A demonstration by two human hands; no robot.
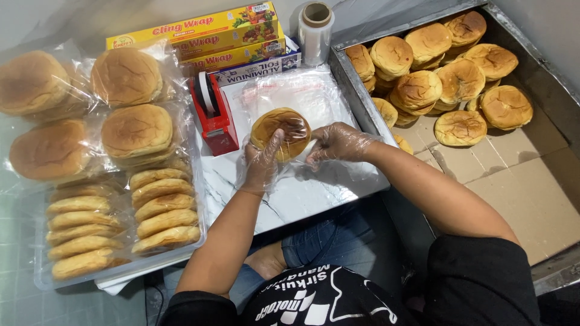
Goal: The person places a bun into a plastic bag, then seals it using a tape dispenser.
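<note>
The bun (281,131) is round and golden brown, with a darker patch near the middle of its top and a shiny look where clear plastic covers it; it sits inside a thin clear bag (296,96) whose loose end lies flat on the marbled board (290,199), just beyond the bun; the bun is held a little above that board, in the middle of the view, between the two hands. The left hand (261,163), in a loose clear plastic glove, comes up from below; its fingers (275,145) are pressed close together and curl up against the bun's near left edge, touching it through the plastic. The right hand (335,143), gloved the same way, grips from the right side; its fingertips are bent inward and pinch the bun's right edge together with the bag, thumb side hidden, so how tightly it squeezes I cannot tell.

To the left of the bun stands a red tape dispenser (214,115); beyond it lie yellow boxes of wrap (199,36) and a roll of clear film (315,24); further left, bagged buns (127,130) fill a clear tray (42,278), some flat and some stacked on edge. On the right, a metal tray (350,84) lined with cardboard holds a heap of loose buns (447,66).
</note>
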